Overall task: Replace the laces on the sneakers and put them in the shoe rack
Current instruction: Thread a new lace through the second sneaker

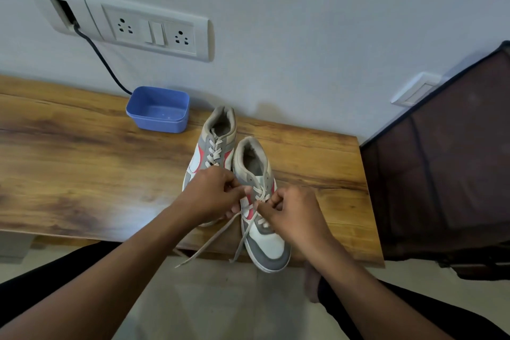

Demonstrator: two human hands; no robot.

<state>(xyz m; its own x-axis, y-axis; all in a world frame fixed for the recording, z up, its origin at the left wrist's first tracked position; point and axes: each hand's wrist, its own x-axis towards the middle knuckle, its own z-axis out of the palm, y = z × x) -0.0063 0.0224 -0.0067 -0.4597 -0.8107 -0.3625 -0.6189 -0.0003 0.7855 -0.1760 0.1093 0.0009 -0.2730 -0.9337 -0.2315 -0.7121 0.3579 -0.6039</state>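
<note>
Smooth wood-grain counter (pixel 69 160), open room at the left. Against the wall, a blue plastic tub (pixel 158 109), rectangular and round-cornered. Just right of it, the far sneaker (pixel 214 143), grey, white and red, laced, touching the near sneaker (pixel 262 243). Left hand (pixel 214 196) curled, pinching the pale flat lace (pixel 209 240) above the near sneaker's eyelets. Two loose ends trailing past the counter's front edge, toe overhanging it. Right hand (pixel 292 215) curled, pinching the same lace. Beyond the right edge, a dark fabric-covered rack (pixel 441 174).
</note>
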